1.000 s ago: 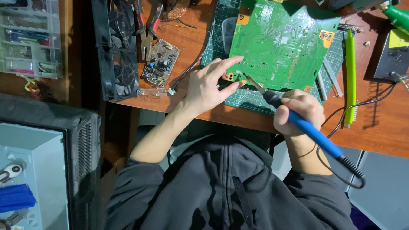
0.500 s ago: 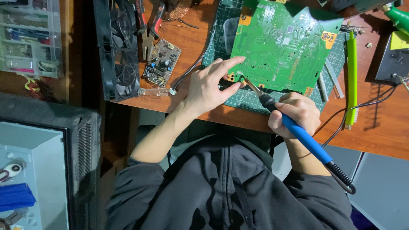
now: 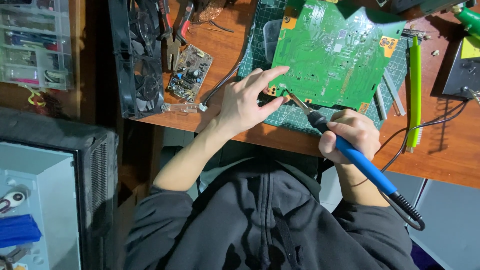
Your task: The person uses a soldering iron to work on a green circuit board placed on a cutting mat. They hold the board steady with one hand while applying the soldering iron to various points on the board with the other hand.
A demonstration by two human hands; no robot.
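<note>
— Which way does the soldering iron (image 3: pixel 357 159) point in the head view?

— Its long axis runs on a slant: the blue handle sits low at the right, over the table's near edge, and the metal tip aims up and left, meeting the near-left edge of the green circuit board (image 3: pixel 332 55).

— And where is the board?

— Lying flat on a green cutting mat (image 3: pixel 295 116) on the wooden table (image 3: pixel 440 150), toward the far side, with one corner turned toward the person.

— How much room is around it?

— To the left, bare wood runs out to a small brown circuit board (image 3: pixel 190 73) and a black fan block (image 3: pixel 137 55). To the right, a lime-green brush (image 3: pixel 414 85) lies near the mat's edge, its length running near to far. The iron's black cord (image 3: pixel 400 150) loops off the near edge of the table.

— What about the fingers?

— The right hand (image 3: pixel 350 135) is clamped round the iron's handle, fingers curled together. The left hand (image 3: pixel 247 102) is open with fingers apart: the index finger stretches onto the board's edge, and the thumb rests on the mat just beside the tip. It holds nothing.
</note>
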